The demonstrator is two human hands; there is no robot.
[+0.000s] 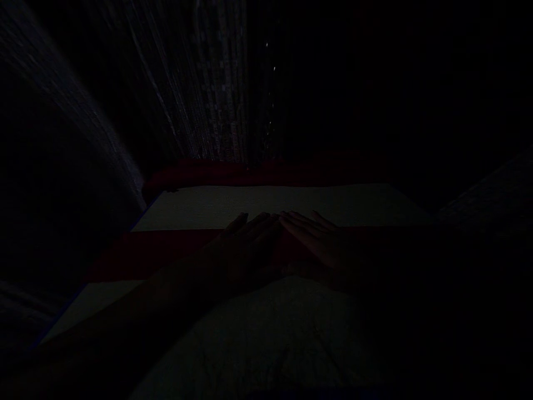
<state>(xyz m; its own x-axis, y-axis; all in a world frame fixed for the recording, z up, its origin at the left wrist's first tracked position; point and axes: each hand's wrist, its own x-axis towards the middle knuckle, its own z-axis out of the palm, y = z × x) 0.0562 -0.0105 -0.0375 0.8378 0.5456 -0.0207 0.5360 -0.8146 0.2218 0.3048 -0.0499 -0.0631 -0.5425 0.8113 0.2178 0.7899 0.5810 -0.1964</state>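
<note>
The view is very dark. A red strip of cloth (158,250) runs crosswise over a pale surface (233,203). On the strip lies my left hand (244,247), flat with its fingers stretched out. Beside it rests my right hand (322,244), also flat, its fingers pointing forward and inward. The fingertips of both hands meet or nearly meet in the middle, around the far edge of the strip. My thumbs come close together on the near side; whether they touch I cannot tell. Neither hand holds anything that shows.
Dark red fabric (266,173) lies along the far edge of the pale surface. Behind it hang vertical greyish threads or strands (220,89). A blue edge (62,311) borders the surface on the left. The right side is lost in darkness.
</note>
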